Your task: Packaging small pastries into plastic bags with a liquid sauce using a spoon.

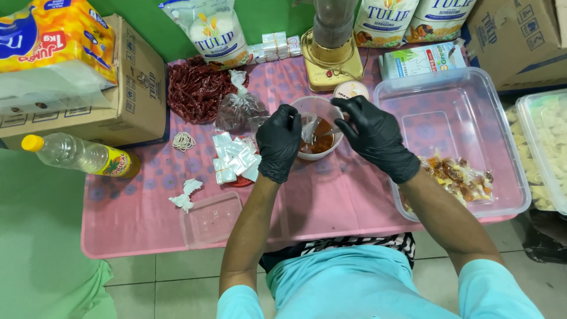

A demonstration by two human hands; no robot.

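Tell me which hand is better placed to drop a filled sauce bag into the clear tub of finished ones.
Right, probably. The right hand sits beside the clear tub, where the filled bags lie. The left hand is across the bowl, pinching the small bag.

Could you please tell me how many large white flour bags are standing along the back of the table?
3: one flour bag stands at back left above the dried chillies, and two more stand right of the blender. All are cropped; others may be hidden.
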